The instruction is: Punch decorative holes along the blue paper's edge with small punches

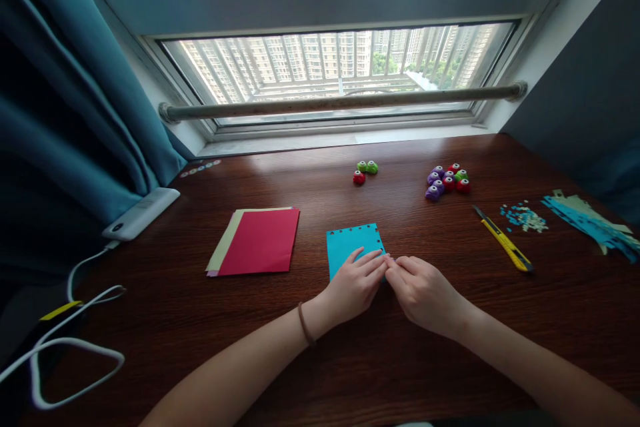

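Note:
A square of blue paper point(350, 250) lies on the table in front of me, with small shaped holes along its far edge and upper right side. My left hand point(356, 281) rests on its near part, fingers stretched out flat. At the paper's right edge my right hand point(423, 290) is closed, its thumb and fingers meeting beside my left fingertips. A tiny purplish bit shows at the right fingertips, but what they grip is mostly hidden. The near right corner of the paper is covered by both hands.
Red paper point(267, 240) lies left on pale sheets. Small green punches point(367, 167), a red punch point(359, 177) and a mixed cluster point(449, 181) stand behind. Rightward are a yellow utility knife point(507, 243), paper bits point(525, 218) and strips point(593, 220). A white device point(143, 213) with cable sits left.

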Tool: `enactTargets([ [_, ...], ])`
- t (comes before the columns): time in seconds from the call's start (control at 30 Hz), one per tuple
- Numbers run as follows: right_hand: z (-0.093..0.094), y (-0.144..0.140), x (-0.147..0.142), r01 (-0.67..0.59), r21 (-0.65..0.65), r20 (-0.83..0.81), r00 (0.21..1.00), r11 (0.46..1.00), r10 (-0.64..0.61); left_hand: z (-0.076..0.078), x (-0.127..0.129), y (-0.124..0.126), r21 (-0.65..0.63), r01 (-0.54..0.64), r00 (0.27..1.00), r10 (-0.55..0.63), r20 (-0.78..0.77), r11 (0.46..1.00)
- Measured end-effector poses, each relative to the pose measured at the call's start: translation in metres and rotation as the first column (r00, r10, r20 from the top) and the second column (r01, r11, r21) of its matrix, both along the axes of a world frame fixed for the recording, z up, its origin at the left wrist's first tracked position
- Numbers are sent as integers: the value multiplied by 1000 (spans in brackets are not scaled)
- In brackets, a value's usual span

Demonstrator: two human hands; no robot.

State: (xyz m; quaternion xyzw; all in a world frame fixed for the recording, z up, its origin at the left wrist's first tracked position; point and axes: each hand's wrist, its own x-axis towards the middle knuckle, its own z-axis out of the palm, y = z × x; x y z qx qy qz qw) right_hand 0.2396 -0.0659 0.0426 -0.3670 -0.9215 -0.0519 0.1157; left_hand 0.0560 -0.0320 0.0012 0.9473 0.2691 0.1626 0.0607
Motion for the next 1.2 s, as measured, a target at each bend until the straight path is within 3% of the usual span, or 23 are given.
enactTargets([
  [0.13,-7,6,9,19,-142,-292,955,990,-60,2,1,-1,-53,-10,1000,11,12,999],
  [0.23,-12,10,14,46,-251,-424,893,967,-152,2,0,-1,-64,-34,999,35,12,997],
  [0.37,-22,15,17,88,-388,-425,866,917,-263,0,-1,1,-78,-59,998,60,10,995],
  [0.57,-31,22,22,109,-465,-407,855,879,-321,-2,1,2,-107,-86,996,87,7,991],
  [0.67,-31,26,26,143,-520,-448,794,842,-411,-1,2,1,-127,-113,993,114,2,985],
  [0.73,-31,29,27,170,-566,-501,706,807,-500,-1,2,0,-123,-132,991,132,-9,984],
  [0.8,-31,30,27,120,-670,-561,565,733,-605,-2,2,0,-107,-148,989,146,-23,983],
  [0.9,-26,30,24,-256,-833,-550,293,491,-782,-2,2,-1,-78,-156,987,154,-36,985],
  [0.97,-20,29,23,-525,-781,-478,155,338,-864,-1,2,-2,-63,-157,987,155,-38,986],
  [1.0,-18,29,23,-603,-737,-454,108,305,-884,-1,2,-2,-58,-158,987,156,-36,986],
  [1.07,-15,29,23,-637,-707,-449,68,307,-891,0,2,-2,-52,-162,987,161,-29,985],
  [1.1,-14,29,24,-589,-739,-465,97,326,-880,0,2,-2,-50,-164,986,163,-26,985],
  [1.13,-15,28,24,-497,-788,-496,167,362,-852,0,3,-2,-50,-164,986,163,-24,985],
  [1.2,-18,28,24,-215,-833,-552,386,510,-739,-1,3,-2,-49,-165,986,164,-23,985],
])
